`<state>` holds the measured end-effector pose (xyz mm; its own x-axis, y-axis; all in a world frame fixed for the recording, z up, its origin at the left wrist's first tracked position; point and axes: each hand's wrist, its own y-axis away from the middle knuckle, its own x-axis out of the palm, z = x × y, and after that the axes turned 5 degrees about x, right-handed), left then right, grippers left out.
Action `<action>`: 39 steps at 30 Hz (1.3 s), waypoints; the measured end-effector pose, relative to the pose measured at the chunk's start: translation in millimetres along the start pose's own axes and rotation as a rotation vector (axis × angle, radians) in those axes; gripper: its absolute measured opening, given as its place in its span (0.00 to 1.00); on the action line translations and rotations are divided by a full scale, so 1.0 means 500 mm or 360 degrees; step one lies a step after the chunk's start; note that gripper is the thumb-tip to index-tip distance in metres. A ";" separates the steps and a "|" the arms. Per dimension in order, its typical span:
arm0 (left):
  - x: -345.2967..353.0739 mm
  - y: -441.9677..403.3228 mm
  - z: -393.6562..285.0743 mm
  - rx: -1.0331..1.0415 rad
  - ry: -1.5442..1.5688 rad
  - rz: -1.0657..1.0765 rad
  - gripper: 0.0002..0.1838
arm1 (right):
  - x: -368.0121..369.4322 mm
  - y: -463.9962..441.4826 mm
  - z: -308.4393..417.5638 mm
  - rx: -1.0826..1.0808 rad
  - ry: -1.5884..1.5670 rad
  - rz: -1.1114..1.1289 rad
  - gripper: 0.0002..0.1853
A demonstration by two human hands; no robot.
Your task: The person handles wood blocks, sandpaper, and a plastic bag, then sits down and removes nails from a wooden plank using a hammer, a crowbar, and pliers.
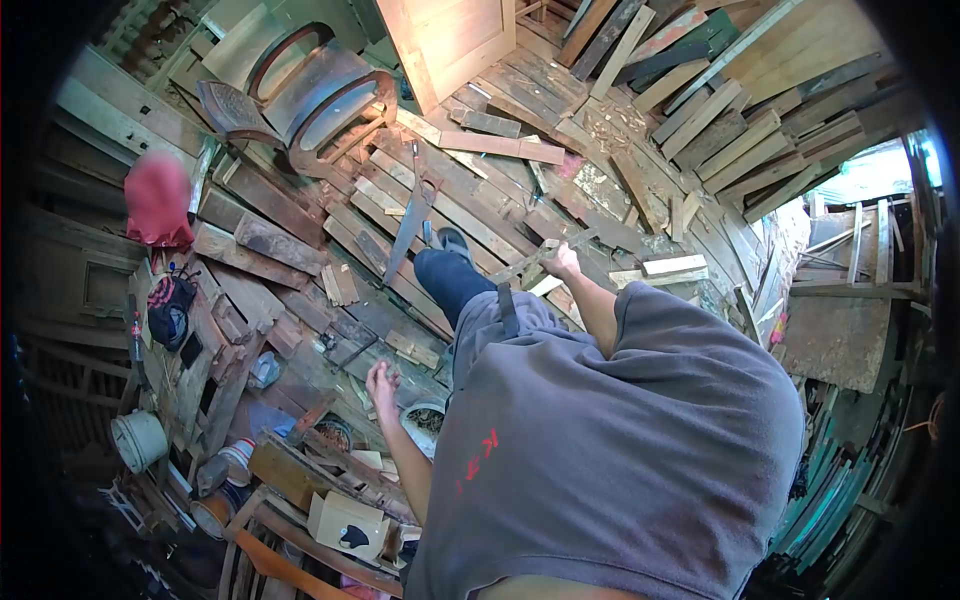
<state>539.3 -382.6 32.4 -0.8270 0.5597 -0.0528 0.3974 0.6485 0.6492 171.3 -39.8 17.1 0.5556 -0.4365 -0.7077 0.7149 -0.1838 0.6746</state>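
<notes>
My right hand (563, 262) is closed around a narrow, worn strip (520, 268), perhaps wood, held out in front of my body above the floorboards. My left hand (382, 388) hangs out to the side with loosely curled fingers, and nothing shows in it. Below and beside that hand is a white bucket (424, 418) with dark contents, partly hidden by my forearm. A handsaw (408, 232) with a broad blade lies on the boards beyond my dark-trousered leg (450, 285). A short pale block (674, 265) rests to the right of my right hand.
Wood offcuts and planks (490, 235) cover the floor. A carved wooden chair (330, 95) and a wooden door panel (450, 45) stand ahead. Stacked boards (730, 130) fill the far right. On the left are a backpack (172, 308), a lidded bucket (140, 441) and a cardboard box (350, 528).
</notes>
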 end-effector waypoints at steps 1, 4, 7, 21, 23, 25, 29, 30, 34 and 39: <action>0.006 -0.004 0.001 -0.0024 -0.0001 -0.0015 0.17 | -0.007 -0.005 0.007 -0.0018 0.0009 -0.0014 0.43; 0.028 -0.028 -0.006 -0.0062 0.0002 0.0016 0.17 | -0.017 -0.025 0.031 -0.0148 0.0019 -0.0085 0.43; 0.057 -0.064 -0.034 -0.0070 -0.0003 0.0005 0.16 | -0.025 -0.054 0.045 -0.0122 0.0039 -0.0096 0.44; 0.354 -0.250 -0.254 -0.0077 -0.0432 0.0256 0.15 | -0.166 -0.258 0.311 -0.0553 -0.0061 -0.0481 0.34; 0.410 -0.289 -0.285 -0.0073 -0.0475 0.0257 0.14 | -0.183 -0.296 0.393 -0.0800 -0.0296 -0.0290 0.30; 0.469 -0.304 -0.341 -0.0108 -0.0382 0.0264 0.15 | -0.176 -0.351 0.467 -0.0791 -0.0371 0.0004 0.33; 0.566 -0.343 -0.408 -0.0161 -0.0032 0.0256 0.18 | -0.241 -0.283 0.643 -0.0973 -0.0617 0.0677 0.27; 0.589 -0.345 -0.425 -0.0181 0.0048 0.0226 0.19 | -0.243 -0.285 0.670 -0.0955 -0.0634 0.0863 0.27; 0.629 -0.344 -0.475 -0.0276 0.0293 0.0138 0.26 | -0.250 -0.252 0.757 -0.0918 -0.0640 0.1361 0.26; 0.633 -0.330 -0.481 -0.0284 0.0543 0.0191 0.26 | -0.253 -0.230 0.821 -0.1017 -0.0426 0.1589 0.27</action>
<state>116.2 -436.3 91.1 -0.8755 0.4028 0.2669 0.4486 0.4725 0.7586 -155.6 -325.0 115.3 0.9300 -0.3201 0.1807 0.1452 0.7715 0.6194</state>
